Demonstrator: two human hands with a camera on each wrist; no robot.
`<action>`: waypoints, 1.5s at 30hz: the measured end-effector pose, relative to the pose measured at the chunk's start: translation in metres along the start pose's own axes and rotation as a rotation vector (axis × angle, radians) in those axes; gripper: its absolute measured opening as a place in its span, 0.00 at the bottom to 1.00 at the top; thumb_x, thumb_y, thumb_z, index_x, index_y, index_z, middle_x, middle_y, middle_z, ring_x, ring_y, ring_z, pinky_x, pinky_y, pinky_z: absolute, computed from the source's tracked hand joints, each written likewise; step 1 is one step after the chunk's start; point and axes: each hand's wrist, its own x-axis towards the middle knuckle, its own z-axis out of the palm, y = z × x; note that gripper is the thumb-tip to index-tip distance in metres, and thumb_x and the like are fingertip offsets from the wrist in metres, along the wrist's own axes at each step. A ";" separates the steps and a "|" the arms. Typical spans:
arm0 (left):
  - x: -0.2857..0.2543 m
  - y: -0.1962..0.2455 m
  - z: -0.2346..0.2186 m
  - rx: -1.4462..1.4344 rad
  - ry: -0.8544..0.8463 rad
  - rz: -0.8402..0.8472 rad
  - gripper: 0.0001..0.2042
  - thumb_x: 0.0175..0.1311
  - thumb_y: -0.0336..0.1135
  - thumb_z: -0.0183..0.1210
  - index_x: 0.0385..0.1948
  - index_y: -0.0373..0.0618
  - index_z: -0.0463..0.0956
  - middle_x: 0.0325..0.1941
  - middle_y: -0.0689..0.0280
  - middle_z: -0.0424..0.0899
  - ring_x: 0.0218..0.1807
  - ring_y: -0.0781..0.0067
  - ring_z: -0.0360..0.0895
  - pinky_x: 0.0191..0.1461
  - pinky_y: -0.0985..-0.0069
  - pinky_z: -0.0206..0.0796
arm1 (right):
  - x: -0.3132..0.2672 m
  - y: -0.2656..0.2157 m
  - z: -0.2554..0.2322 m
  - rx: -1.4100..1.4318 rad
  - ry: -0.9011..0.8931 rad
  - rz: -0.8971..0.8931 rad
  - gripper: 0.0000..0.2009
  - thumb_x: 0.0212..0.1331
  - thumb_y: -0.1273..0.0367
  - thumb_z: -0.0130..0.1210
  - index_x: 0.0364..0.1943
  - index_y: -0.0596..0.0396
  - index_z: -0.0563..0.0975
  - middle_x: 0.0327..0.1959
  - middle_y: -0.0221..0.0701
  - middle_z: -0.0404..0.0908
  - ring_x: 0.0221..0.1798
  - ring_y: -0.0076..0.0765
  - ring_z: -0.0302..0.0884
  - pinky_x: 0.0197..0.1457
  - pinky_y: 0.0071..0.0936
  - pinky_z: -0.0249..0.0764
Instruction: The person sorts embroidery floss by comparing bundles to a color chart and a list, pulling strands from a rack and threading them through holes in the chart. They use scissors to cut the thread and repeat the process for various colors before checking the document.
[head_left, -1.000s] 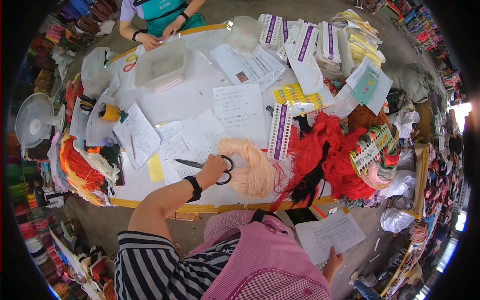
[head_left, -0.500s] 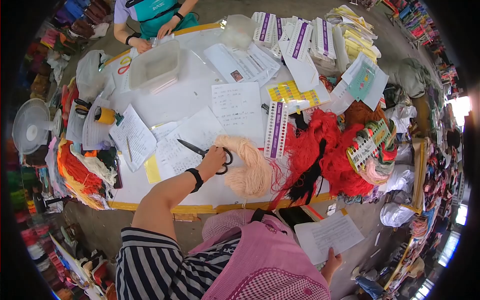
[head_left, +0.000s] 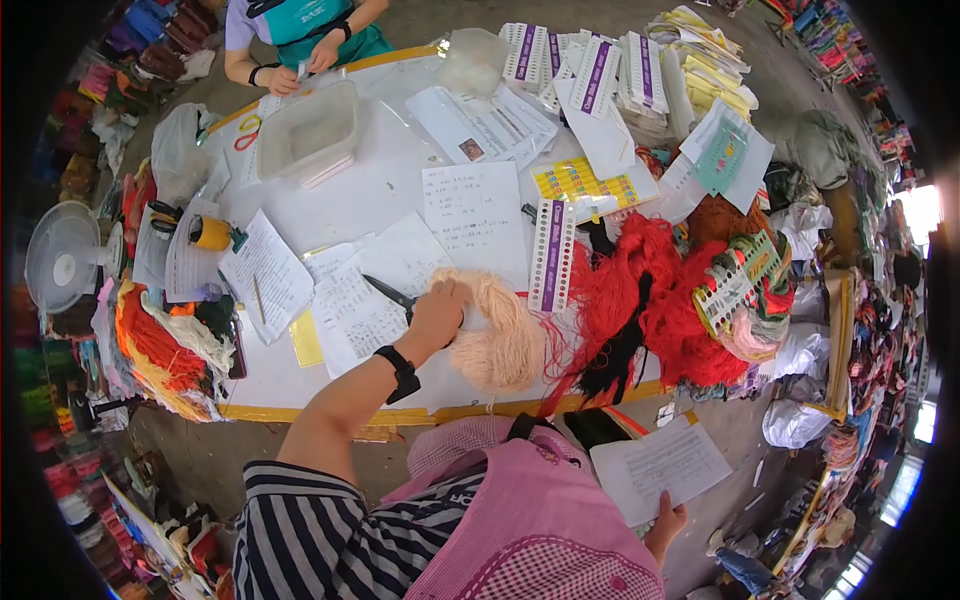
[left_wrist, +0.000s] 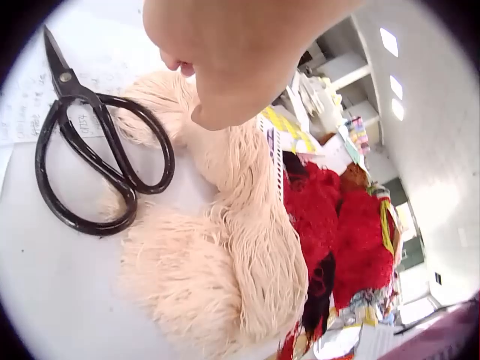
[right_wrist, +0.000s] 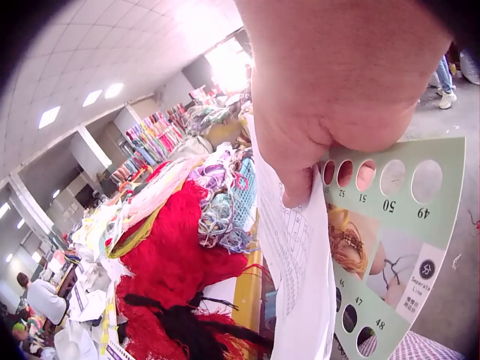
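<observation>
Left hand on peach skein, finger closure hidden, can't tell; right hand pinches paper and green card. Scissors on table beside skein, long axis slanting, tips pointing far-left.

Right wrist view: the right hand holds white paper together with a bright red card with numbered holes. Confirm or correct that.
The colour is wrong: the card is pale green, as the right wrist view shows. The right hand does hold it together with the white paper.
</observation>
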 end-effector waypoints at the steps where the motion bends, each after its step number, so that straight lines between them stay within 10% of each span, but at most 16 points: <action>1: 0.005 0.000 -0.002 -0.032 0.113 -0.103 0.21 0.47 0.34 0.65 0.45 0.42 0.72 0.41 0.62 0.72 0.50 0.60 0.71 0.42 0.69 0.71 | -0.002 0.000 -0.001 -0.010 0.007 -0.002 0.09 0.59 0.78 0.57 0.41 0.70 0.77 0.39 0.37 0.83 0.37 0.30 0.79 0.43 0.24 0.75; 9: 0.021 -0.025 0.017 -0.095 0.317 -0.336 0.33 0.36 0.36 0.73 0.50 0.42 0.70 0.51 0.60 0.69 0.54 0.59 0.67 0.49 0.63 0.66 | -0.010 0.005 -0.012 0.021 0.030 -0.032 0.09 0.59 0.77 0.57 0.41 0.70 0.78 0.39 0.37 0.83 0.36 0.29 0.80 0.43 0.24 0.75; 27: -0.004 -0.024 -0.020 -0.532 0.530 -0.334 0.15 0.46 0.30 0.63 0.35 0.43 0.68 0.31 0.57 0.77 0.38 0.49 0.74 0.45 0.60 0.62 | -0.018 0.029 -0.022 0.028 0.090 -0.031 0.09 0.57 0.79 0.57 0.41 0.71 0.78 0.39 0.36 0.83 0.37 0.28 0.78 0.43 0.23 0.74; 32: 0.003 -0.023 -0.013 -0.345 0.310 -0.404 0.17 0.46 0.28 0.60 0.42 0.43 0.70 0.50 0.55 0.76 0.56 0.50 0.70 0.58 0.49 0.58 | -0.015 0.035 -0.026 -0.010 0.093 -0.023 0.09 0.57 0.79 0.57 0.41 0.71 0.78 0.39 0.36 0.83 0.37 0.28 0.78 0.43 0.23 0.74; 35: 0.007 -0.013 -0.013 0.007 0.499 -0.264 0.26 0.46 0.28 0.59 0.54 0.44 0.70 0.64 0.55 0.67 0.71 0.50 0.56 0.68 0.40 0.47 | -0.011 0.039 -0.028 -0.015 0.083 -0.021 0.09 0.58 0.78 0.57 0.41 0.71 0.78 0.39 0.36 0.82 0.37 0.28 0.78 0.43 0.24 0.74; 38: 0.013 -0.004 -0.020 -0.013 0.398 -0.010 0.32 0.46 0.29 0.58 0.61 0.50 0.69 0.70 0.57 0.61 0.76 0.49 0.46 0.72 0.36 0.35 | -0.013 0.035 -0.026 -0.015 0.061 -0.043 0.10 0.58 0.78 0.57 0.42 0.71 0.77 0.39 0.36 0.82 0.37 0.29 0.78 0.43 0.24 0.74; 45: 0.022 0.006 0.015 -0.082 0.271 0.000 0.26 0.48 0.32 0.60 0.55 0.53 0.74 0.67 0.59 0.63 0.75 0.45 0.44 0.68 0.29 0.34 | -0.015 0.031 -0.023 0.017 0.053 -0.016 0.10 0.58 0.79 0.57 0.42 0.71 0.77 0.40 0.37 0.82 0.37 0.29 0.79 0.43 0.24 0.74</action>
